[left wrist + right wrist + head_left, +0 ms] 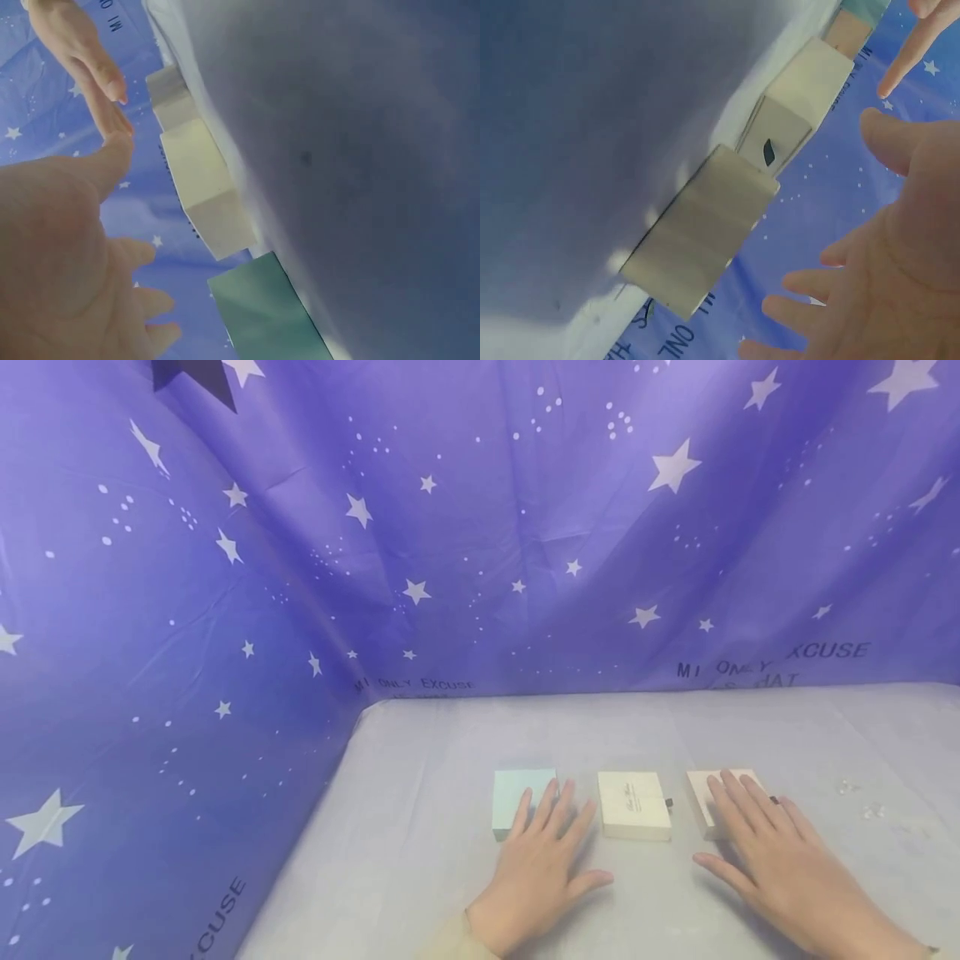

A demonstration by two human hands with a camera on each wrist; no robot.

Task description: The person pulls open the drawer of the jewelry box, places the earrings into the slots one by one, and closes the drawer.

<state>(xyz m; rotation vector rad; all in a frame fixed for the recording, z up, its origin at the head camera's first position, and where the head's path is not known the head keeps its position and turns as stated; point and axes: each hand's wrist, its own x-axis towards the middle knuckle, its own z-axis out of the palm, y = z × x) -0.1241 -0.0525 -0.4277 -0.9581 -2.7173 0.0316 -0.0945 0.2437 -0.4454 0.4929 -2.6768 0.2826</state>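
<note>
Three small boxes stand in a row on the pale tabletop. My left hand (536, 864) spreads its fingers over the near right part of the mint-green box (517, 793); the left wrist view shows the palm apart from the boxes. Between the hands sits a cream box (633, 802) with dark lettering on top and a dark pull tab on its right side. My right hand (780, 860), fingers spread, hovers above the pale pinkish box (705, 806) and hides much of it. Neither hand holds anything. In the right wrist view, the cream box's tab end (769, 142) shows.
A few small clear items (873, 812) lie on the tabletop (420, 760) to the right of my right hand. A purple cloth (480, 527) printed with stars and lettering hangs behind the table and down its left side.
</note>
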